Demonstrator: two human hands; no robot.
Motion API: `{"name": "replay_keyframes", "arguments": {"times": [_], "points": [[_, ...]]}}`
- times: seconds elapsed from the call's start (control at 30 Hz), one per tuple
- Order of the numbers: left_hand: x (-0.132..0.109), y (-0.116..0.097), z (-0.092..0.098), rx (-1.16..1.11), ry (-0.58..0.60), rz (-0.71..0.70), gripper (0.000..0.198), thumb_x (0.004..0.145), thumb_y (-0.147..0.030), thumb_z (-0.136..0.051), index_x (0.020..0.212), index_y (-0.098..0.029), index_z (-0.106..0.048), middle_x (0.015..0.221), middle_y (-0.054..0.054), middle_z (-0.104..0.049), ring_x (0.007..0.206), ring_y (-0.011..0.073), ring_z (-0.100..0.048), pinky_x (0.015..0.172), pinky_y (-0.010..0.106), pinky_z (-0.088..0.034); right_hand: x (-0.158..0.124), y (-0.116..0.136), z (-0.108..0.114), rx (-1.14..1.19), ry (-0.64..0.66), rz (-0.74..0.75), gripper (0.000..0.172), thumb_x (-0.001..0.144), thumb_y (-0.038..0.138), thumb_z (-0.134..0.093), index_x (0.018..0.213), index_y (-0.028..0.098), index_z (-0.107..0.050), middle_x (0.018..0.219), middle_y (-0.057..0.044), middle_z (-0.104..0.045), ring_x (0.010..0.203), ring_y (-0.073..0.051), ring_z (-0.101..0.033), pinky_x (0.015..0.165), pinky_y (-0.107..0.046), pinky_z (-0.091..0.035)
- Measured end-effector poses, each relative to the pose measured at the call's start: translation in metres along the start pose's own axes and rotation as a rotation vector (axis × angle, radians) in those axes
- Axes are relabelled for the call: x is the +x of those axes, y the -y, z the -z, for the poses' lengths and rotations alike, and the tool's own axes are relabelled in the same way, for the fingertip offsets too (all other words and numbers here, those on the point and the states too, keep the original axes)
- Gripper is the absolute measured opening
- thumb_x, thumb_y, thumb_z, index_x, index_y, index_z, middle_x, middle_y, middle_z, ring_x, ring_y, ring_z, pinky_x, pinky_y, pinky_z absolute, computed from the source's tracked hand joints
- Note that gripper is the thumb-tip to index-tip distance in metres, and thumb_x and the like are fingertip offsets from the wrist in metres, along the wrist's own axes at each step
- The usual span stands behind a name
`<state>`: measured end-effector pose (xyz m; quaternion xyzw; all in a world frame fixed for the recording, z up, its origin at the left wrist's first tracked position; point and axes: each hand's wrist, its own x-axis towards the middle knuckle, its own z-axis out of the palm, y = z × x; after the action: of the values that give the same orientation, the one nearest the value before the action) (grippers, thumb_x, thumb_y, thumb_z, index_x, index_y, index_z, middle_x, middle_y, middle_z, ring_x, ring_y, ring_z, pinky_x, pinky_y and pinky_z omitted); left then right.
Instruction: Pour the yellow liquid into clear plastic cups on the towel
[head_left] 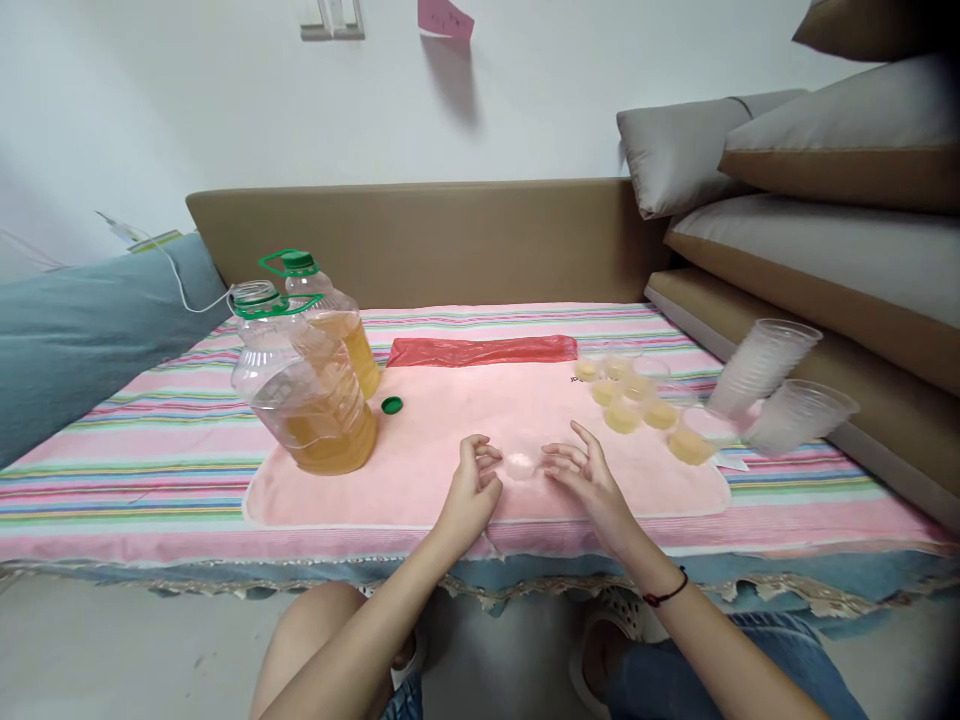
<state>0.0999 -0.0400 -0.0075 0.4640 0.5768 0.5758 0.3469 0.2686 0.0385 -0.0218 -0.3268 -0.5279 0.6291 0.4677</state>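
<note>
A small clear plastic cup [520, 462] stands on the pink mat between my hands, with no yellow liquid visible in it. Just left of the cup is my left hand [476, 482], its fingers bent and apart from the thumb. My right hand [587, 477] is on the other side, fingers stretched toward the cup and the index finger raised. Whether the fingertips touch the cup I cannot tell. Several clear cups with yellow liquid [622, 418] stand in a group beyond my right hand.
An uncapped large bottle [330, 440] of yellow liquid stands at left, before a green-capped bottle [363, 360]. A green cap [391, 405] lies nearby. Red plastic [484, 350] stretches behind the pink mat [427, 470]. Stacked cups [757, 370] lean by cushions [832, 240] at right.
</note>
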Motion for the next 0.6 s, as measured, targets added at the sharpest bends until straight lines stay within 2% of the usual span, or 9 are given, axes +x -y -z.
{"name": "replay_keyframes", "arguments": {"times": [0.13, 0.27, 0.33, 0.47, 0.6], "points": [[0.001, 0.005, 0.001, 0.026, -0.044, 0.011, 0.048, 0.068, -0.004, -0.048, 0.111, -0.023, -0.042, 0.102, 0.003, -0.055, 0.105, 0.0168, -0.06, 0.087, 0.032, -0.049, 0.001, -0.001, 0.003, -0.027, -0.015, 0.005, 0.076, 0.071, 0.035, -0.077, 0.137, 0.03, -0.039, 0.103, -0.003, -0.069, 0.095, -0.022, -0.07, 0.092, -0.046, -0.052], [0.006, 0.004, 0.012, 0.041, -0.115, -0.005, 0.043, 0.068, -0.007, -0.052, 0.107, -0.022, -0.044, 0.1, 0.003, -0.057, 0.093, 0.0152, -0.063, 0.077, 0.028, -0.05, 0.005, 0.003, 0.011, -0.065, -0.113, 0.051, 0.075, 0.067, 0.039, -0.081, 0.132, 0.028, -0.044, 0.098, -0.002, -0.07, 0.087, -0.02, -0.07, 0.086, -0.042, -0.054], [0.009, -0.001, 0.022, 0.051, -0.171, -0.034, 0.036, 0.071, -0.011, -0.056, 0.104, -0.021, -0.046, 0.097, 0.002, -0.059, 0.083, 0.0133, -0.062, 0.072, 0.026, -0.05, 0.007, 0.01, 0.015, -0.102, -0.177, 0.122, 0.073, 0.065, 0.038, -0.082, 0.128, 0.025, -0.048, 0.087, 0.0, -0.07, 0.08, -0.018, -0.068, 0.081, -0.038, -0.054], [0.013, -0.014, 0.048, 0.074, -0.304, -0.128, 0.021, 0.079, -0.024, -0.061, 0.098, -0.02, -0.052, 0.079, -0.001, -0.059, 0.072, 0.012, -0.06, 0.067, 0.024, -0.048, 0.005, 0.031, 0.017, -0.186, -0.262, 0.32, 0.071, 0.063, 0.032, -0.085, 0.126, 0.024, -0.053, 0.068, 0.006, -0.065, 0.068, -0.016, -0.065, 0.072, -0.035, -0.054], [0.01, -0.025, 0.078, 0.112, -0.449, -0.227, 0.012, 0.082, -0.031, -0.064, 0.083, -0.02, -0.061, 0.075, -0.001, -0.061, 0.071, 0.0122, -0.059, 0.067, 0.024, -0.046, -0.003, 0.053, 0.001, -0.219, -0.316, 0.422, 0.07, 0.06, 0.032, -0.088, 0.122, 0.023, -0.056, 0.064, 0.005, -0.069, 0.059, -0.018, -0.066, 0.067, -0.037, -0.056]]}}
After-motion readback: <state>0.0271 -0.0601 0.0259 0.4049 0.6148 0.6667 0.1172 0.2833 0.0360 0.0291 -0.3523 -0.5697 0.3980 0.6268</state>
